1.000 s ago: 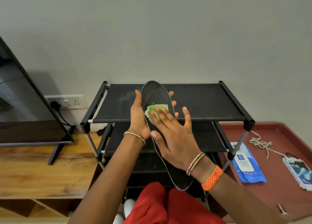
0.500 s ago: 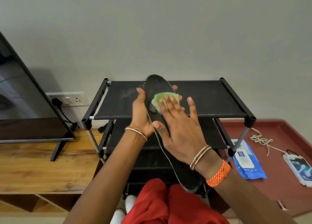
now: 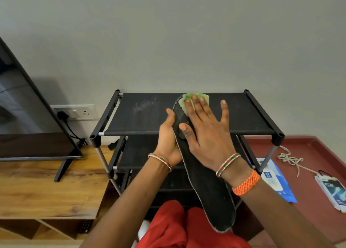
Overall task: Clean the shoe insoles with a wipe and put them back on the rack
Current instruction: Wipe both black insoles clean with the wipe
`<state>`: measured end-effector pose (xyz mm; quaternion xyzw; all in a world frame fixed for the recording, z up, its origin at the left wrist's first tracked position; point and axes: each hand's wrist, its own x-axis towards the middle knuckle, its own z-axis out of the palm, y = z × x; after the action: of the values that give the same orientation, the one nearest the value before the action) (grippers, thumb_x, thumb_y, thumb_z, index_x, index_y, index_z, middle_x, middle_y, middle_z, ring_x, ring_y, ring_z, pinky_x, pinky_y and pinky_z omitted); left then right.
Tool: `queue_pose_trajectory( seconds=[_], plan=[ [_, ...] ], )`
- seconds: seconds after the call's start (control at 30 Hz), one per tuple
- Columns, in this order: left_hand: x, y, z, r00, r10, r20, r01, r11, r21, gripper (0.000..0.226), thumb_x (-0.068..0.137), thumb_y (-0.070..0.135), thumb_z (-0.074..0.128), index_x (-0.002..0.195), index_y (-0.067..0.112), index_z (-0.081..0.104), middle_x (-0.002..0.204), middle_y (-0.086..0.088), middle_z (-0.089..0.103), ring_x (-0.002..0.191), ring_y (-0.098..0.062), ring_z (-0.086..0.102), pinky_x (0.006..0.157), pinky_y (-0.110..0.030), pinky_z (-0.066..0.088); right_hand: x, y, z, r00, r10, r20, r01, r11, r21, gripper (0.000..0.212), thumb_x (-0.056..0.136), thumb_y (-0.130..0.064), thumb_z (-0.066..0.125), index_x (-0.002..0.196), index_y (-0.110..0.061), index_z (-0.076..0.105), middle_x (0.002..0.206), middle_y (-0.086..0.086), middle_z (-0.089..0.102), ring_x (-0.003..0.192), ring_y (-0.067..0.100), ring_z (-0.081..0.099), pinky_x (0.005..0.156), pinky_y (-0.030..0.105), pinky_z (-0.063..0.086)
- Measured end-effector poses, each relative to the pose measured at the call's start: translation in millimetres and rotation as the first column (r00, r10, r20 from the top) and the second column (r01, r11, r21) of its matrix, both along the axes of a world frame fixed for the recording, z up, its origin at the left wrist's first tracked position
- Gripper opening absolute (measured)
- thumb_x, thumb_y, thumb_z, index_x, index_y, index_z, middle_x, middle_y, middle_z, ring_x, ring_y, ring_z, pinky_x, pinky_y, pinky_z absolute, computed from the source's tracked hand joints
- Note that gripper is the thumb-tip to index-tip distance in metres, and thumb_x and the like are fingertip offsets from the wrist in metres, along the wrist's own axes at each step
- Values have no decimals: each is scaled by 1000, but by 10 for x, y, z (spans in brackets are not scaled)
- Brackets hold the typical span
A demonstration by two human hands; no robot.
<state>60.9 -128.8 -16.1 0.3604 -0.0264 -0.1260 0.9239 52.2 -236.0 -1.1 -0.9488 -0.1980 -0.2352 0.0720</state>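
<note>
— From where you stand, how far along is the cleaning?

— I think it is in the middle. Nearest to us, at the bottom of the frame, the heel of the black insole (image 3: 209,188) hangs over the red cloth on the person's lap. The insole goes up through the center, a little tilted, and its toe end is in front of the top shelf of the black rack (image 3: 243,116). The left hand (image 3: 168,139) holds the insole from behind, thumb curled on its left edge. The right hand (image 3: 207,135) lies flat on it with straight fingers, which press the green wipe (image 3: 194,100) on the toe.

— So what is left?

— This insole is not yet back on the rack. I see only one insole, so I cannot tell about others. A blue pack of wipes (image 3: 275,180) lies at the lower right of the frame, on the red surface.

— And compared with one second ago?

— The wipe has moved upward. Before, it was near the middle of the front part; now it is at the toe tip and sticks a little over the edge. The right hand slid up with it. The left hand keeps the same hold. The rack also sits a bit lower in the frame, so the head has moved.
</note>
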Motion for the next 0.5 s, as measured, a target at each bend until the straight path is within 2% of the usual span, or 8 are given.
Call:
queue_pose_trajectory(
  seconds=[0.1,0.17,0.23,0.27,0.33,0.37,0.43,0.5],
  plan=[
    [8,7,-20,1000,18,-4,-18,1000,17,71,93,64,16,122,14,58,121,-12,65,110,-25,63,97,-38,47,46,34,19,1000,29,8,-29,999,-20,67,95,-53,2,150,-19,16,156,2,17,145,16,10,114,51,-10],
    [53,54,13,1000,15,-10,-15,1000,8,86,88,73,13,126,10,58,130,-16,57,116,-28,58,104,-40,41,-45,85,-12,994,105,-10,-105,994,6,65,96,-52,7,148,-16,24,154,3,26,144,17,15,115,48,-9],
    [91,95,47,1000,-6,-10,6,1000,-1,96,83,79,14,123,6,62,129,-19,55,115,-28,56,109,-42,36,-201,135,-89,980,196,-39,-195,980,36,66,97,-52,9,146,-14,30,151,4,31,143,15,19,116,47,-3],
    [109,105,60,1000,7,-8,-7,1000,-4,96,84,79,14,113,4,68,120,-19,61,107,-26,62,105,-39,41,-266,141,-123,972,229,-55,-227,973,50,66,97,-52,8,145,-13,31,151,3,32,143,13,19,116,47,-1],
    [119,84,57,999,31,-14,-31,999,19,93,87,74,15,86,5,76,91,-14,71,82,-20,70,80,-29,56,-272,119,-130,967,243,-76,-237,968,80,66,96,-52,7,145,-15,32,151,2,31,143,11,18,117,45,-3],
    [107,49,50,1000,12,-27,-11,1000,23,92,87,75,16,88,5,75,89,-15,71,82,-21,70,76,-29,57,-210,109,-107,972,224,-73,-217,972,95,65,96,-51,6,146,-16,31,152,1,30,143,11,16,117,43,-5],
    [79,-67,6,999,10,-39,-8,999,43,86,87,74,16,108,8,67,109,-16,68,101,-25,66,88,-35,53,-35,97,-44,990,138,-37,-134,986,104,65,94,-50,4,148,-18,24,154,1,24,144,13,12,116,42,-8],
    [76,-128,-18,997,69,-32,-67,997,44,77,91,69,15,113,14,64,113,-13,67,105,-23,65,91,-35,52,79,119,17,995,93,-20,-90,989,119,70,92,-53,-2,149,-19,20,156,0,18,145,12,7,117,41,-9]
  ],
)
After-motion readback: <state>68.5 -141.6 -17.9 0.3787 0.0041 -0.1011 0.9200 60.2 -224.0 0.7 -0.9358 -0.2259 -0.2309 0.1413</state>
